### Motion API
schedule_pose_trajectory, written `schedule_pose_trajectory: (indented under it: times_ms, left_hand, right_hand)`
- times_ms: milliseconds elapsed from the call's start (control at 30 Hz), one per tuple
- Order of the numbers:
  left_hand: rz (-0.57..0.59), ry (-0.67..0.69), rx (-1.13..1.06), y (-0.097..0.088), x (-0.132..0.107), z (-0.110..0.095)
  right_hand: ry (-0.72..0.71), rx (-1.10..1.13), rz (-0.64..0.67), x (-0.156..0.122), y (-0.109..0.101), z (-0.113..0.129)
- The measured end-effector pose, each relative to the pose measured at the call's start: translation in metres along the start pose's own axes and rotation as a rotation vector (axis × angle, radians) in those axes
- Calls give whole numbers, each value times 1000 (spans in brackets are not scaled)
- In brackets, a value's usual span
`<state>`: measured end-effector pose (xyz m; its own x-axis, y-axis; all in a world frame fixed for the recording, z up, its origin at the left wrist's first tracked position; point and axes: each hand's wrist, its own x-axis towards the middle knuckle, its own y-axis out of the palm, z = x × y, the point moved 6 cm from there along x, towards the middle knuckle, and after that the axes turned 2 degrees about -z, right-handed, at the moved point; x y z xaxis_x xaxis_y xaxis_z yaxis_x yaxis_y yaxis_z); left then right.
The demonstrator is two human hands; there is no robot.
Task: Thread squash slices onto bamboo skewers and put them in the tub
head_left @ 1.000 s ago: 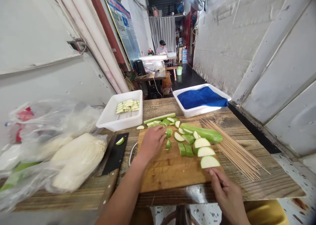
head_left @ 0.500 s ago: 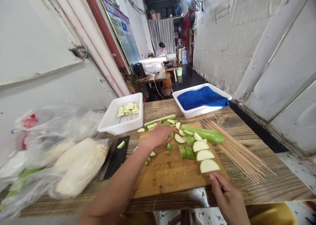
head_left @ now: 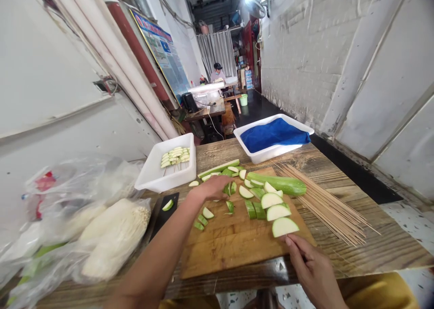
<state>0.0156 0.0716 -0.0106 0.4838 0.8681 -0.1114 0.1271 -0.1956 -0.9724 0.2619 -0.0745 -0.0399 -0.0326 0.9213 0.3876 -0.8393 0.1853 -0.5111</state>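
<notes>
Right fingers pinched on skewered squash slices.
The slices stretch just beyond them; left fingers are at loose cut pieces, whether gripping any I cannot tell.

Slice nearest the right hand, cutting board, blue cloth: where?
Slice (head_left: pixel 285 227) nearest the right hand (head_left: pixel 312 266): head view, pale cut face.
Cutting board (head_left: pixel 233 245): head view, bare wood toward the front.
Blue cloth (head_left: pixel 274 135): head view, its middle.

Left forearm, bare, slants from near left toward far centre. Left hand palm down, fingers pointing right, tips partly hidden. Right hand near right, thumb and forefinger pinched together, other fingers curled.
</notes>
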Motion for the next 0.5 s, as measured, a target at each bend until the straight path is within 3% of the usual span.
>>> schedule_pose_trajectory:
  times_ms: [67, 300, 367, 500]
  left_hand:
    - [3, 32, -26, -3, -2, -3]
    - [-208, 78, -69, -36, -24, -22]
    - [-198, 101, -34, -34, -25, -22]
    - [-51, 23, 42, -10, -15, -7]
  right_hand:
    - [0, 6, -2, 0, 0, 0]
    - [35, -20, -3, -1, -2, -3]
    - [34, -22, -7, -1, -1, -2]
    - [17, -9, -4, -1, 2, 2]
